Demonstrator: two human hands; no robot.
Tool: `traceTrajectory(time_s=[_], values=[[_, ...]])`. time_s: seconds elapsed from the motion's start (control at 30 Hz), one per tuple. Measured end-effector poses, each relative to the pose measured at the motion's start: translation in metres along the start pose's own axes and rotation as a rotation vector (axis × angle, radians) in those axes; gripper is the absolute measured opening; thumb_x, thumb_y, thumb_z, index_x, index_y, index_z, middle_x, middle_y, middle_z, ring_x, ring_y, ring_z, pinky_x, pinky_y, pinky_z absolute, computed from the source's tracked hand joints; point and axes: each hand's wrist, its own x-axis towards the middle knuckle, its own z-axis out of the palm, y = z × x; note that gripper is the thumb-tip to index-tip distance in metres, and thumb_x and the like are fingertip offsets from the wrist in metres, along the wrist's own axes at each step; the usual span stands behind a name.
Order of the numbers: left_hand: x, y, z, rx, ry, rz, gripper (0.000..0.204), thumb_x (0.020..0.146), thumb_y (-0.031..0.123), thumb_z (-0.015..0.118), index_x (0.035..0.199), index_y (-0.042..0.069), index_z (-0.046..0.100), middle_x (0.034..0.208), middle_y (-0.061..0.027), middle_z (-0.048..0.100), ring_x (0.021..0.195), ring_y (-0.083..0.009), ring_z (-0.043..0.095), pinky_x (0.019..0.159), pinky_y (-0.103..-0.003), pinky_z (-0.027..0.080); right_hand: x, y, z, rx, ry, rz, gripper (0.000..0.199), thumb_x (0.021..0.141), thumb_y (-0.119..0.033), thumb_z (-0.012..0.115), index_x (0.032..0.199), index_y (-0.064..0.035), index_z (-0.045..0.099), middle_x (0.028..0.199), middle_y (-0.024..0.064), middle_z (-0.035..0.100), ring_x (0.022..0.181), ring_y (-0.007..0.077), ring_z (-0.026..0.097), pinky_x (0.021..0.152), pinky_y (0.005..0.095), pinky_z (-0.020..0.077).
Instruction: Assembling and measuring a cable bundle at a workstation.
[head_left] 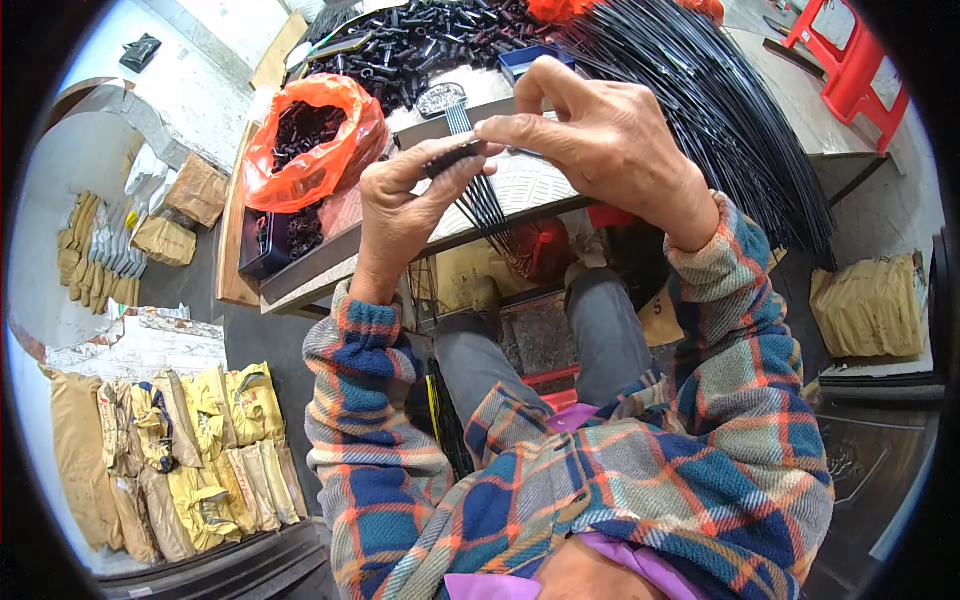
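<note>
While left hand (408,192) closely pinches rods (485,207), right hand (622,135) half-curled, hold unclear; seemingly aligning step, next likely needing steady grip.

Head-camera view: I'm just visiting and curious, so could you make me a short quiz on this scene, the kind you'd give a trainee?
1. Multiple choice: what colour is the plastic bag holding small dark parts?
A) green
B) orange-red
C) white

2. True or false: the large bundle of long black rods lies to the right of that bag in the picture.

3. Short answer: what does the left hand hold?

Key:
1. B
2. True
3. A small cluster of thin black rods
</note>
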Motion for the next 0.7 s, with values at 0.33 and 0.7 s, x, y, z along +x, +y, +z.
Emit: traceTrajectory(time_s=[0.33,0.7], values=[[0.002,-0.001,0.004,-0.034,-0.038,0.037,0.024,0.081,-0.003,0.056,0.106,-0.004,0.057,0.096,-0.0154,0.063,0.087,-0.0198,0.062,0.075,-0.027,0.051,0.002,0.008,-0.005,-0.008,-0.022,-0.065,0.016,0.071,-0.009,0.061,0.086,-0.0116,0.060,0.078,0.0013,0.051,0.056,0.0148,0.056,0.047,0.0250,0.0459],[0.004,-0.002,0.006,-0.051,-0.035,0.048,0.027,0.078,-0.003,0.060,0.105,-0.002,0.058,0.093,-0.0128,0.065,0.087,-0.0170,0.062,0.074,-0.025,0.051,-0.003,0.011,0.003,0.226,0.000,0.017,0.010,0.077,-0.013,0.062,0.085,-0.0089,0.057,0.076,0.0032,0.051,0.054,0.0152,0.055,0.045,0.0263,0.0456]])
